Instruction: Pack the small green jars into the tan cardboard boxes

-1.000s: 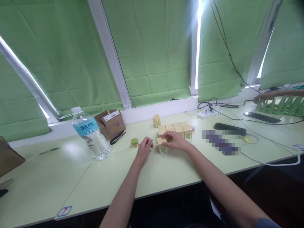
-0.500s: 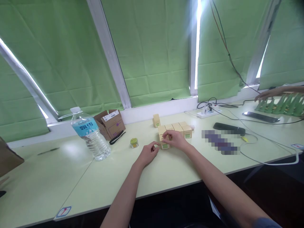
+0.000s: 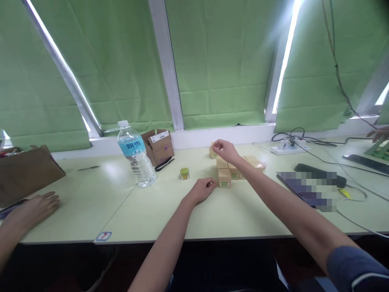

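My right hand reaches over the grouped boxes to a small cardboard box that stands apart near the wall. Its thumb and fingers close on the upper part of that box, partly hiding it. On the table rests my left hand, fingers curled in and apparently holding nothing, just left of the front small box. This front box has a green label and joins several similar boxes, partly covered by my right forearm. A small glass jar with a yellow-green lid stands to the left.
A large water bottle and an open brown carton stand left. On the right lie a power strip, cables, a black device and a blurred-out flat item. Other people's hands show at both sides.
My right hand has left the front box and moved back to the separate box. My left hand stays beside the front box. The view has swung left, showing another person's hand.
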Demonstrator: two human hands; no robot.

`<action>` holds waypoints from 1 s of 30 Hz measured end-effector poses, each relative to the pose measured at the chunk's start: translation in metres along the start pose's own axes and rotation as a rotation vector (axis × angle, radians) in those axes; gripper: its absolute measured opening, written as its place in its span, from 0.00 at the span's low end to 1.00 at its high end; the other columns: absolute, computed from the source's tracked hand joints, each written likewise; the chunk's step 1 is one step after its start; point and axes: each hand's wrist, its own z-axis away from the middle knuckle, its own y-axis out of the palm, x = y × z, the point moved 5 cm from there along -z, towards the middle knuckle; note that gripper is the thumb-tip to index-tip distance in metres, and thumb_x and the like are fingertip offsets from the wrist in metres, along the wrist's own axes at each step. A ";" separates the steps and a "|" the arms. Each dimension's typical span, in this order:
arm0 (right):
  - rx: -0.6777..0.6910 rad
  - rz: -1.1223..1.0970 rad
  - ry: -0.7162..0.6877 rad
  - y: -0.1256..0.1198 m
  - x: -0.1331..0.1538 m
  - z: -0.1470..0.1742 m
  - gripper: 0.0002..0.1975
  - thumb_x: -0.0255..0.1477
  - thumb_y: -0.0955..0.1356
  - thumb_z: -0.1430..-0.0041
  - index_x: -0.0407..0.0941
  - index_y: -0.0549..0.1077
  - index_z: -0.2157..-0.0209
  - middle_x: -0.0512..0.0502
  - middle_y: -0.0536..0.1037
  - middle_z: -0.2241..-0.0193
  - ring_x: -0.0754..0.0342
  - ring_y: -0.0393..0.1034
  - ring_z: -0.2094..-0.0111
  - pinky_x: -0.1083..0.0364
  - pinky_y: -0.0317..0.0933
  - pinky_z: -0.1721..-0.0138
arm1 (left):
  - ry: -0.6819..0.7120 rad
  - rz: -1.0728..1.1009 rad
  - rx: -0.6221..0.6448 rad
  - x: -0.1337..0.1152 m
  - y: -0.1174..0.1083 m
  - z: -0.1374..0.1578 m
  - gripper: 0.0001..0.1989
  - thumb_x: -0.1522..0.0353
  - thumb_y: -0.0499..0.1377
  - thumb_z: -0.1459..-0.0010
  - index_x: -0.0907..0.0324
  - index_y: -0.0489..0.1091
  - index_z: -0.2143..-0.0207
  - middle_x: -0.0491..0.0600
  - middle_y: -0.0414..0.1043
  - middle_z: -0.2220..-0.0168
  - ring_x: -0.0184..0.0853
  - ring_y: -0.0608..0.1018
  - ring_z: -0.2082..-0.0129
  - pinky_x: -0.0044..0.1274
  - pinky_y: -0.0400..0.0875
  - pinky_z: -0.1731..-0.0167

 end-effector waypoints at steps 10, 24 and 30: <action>0.182 0.282 0.343 0.044 -0.067 -0.068 0.19 0.33 0.66 0.40 0.42 0.73 0.48 0.36 0.77 0.52 0.42 0.66 0.45 0.47 0.62 0.48 | 0.029 0.011 0.025 0.004 0.005 -0.001 0.15 0.60 0.54 0.42 0.58 0.77 0.66 0.45 0.69 0.77 0.32 0.66 0.76 0.23 0.59 0.73; 0.155 -0.235 0.007 0.048 0.025 -0.028 0.15 0.31 0.65 0.39 0.44 0.79 0.54 0.45 0.81 0.53 0.50 0.74 0.51 0.54 0.64 0.47 | 0.163 0.142 -0.399 -0.011 -0.028 0.006 0.14 0.61 0.51 0.36 0.58 0.69 0.70 0.43 0.62 0.77 0.30 0.64 0.76 0.22 0.58 0.73; -0.127 -0.516 -0.059 0.015 0.043 0.060 0.14 0.33 0.65 0.39 0.45 0.78 0.55 0.43 0.80 0.53 0.48 0.74 0.52 0.49 0.68 0.49 | 0.197 0.070 -0.987 -0.005 -0.083 0.033 0.15 0.64 0.47 0.34 0.56 0.62 0.75 0.46 0.61 0.75 0.34 0.67 0.72 0.25 0.62 0.66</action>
